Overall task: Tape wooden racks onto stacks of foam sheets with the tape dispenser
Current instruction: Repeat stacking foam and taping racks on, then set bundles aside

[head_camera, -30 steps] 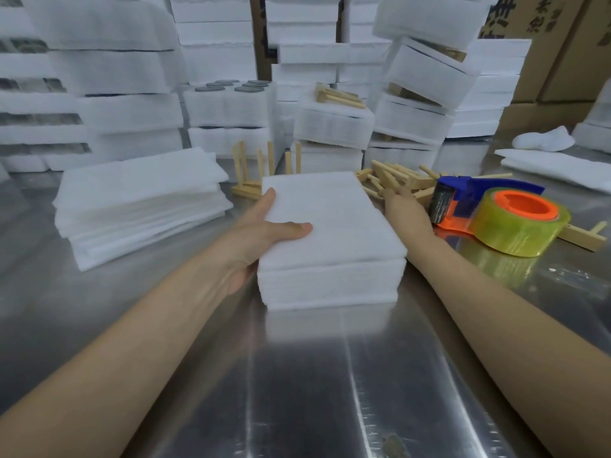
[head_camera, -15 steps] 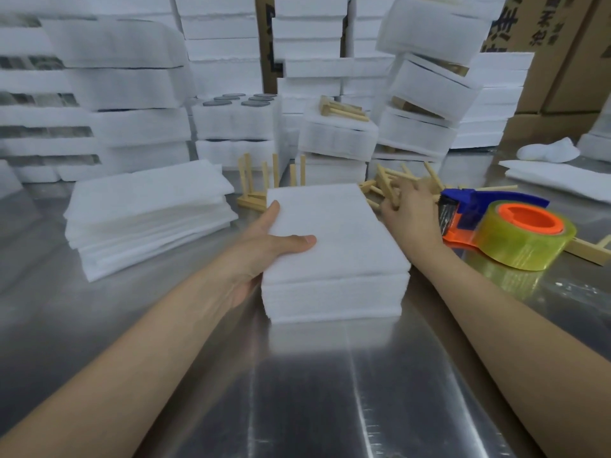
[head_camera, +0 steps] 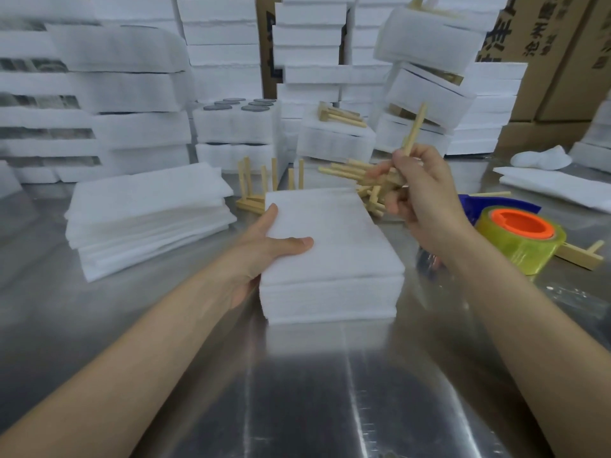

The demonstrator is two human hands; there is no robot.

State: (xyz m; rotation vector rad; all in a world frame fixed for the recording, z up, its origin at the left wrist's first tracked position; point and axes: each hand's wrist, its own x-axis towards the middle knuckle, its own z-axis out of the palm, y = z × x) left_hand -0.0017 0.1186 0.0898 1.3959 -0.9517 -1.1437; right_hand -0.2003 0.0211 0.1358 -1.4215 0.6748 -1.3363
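A white stack of foam sheets [head_camera: 334,246] lies in the middle of the steel table. My left hand [head_camera: 267,249] grips its left side, thumb on top. My right hand [head_camera: 420,196] holds a wooden rack [head_camera: 413,133] lifted above the far right corner of the stack, its pegs sticking up and to the left. More wooden racks [head_camera: 370,193] lie in a heap just behind the stack. The tape dispenser [head_camera: 519,236], blue and orange with a yellowish tape roll, rests on the table to the right of my right wrist.
A looser pile of foam sheets [head_camera: 148,213] sits at the left. An upright wooden rack [head_camera: 254,190] stands behind the stack. Wrapped foam bundles [head_camera: 334,140] and cardboard boxes [head_camera: 542,54] fill the back. Another rack [head_camera: 578,254] lies behind the tape roll. Steel table [head_camera: 297,391] in front.
My right hand has picked a wooden rack out of the heap and raised it above the table. My left hand has stayed on the foam stack.
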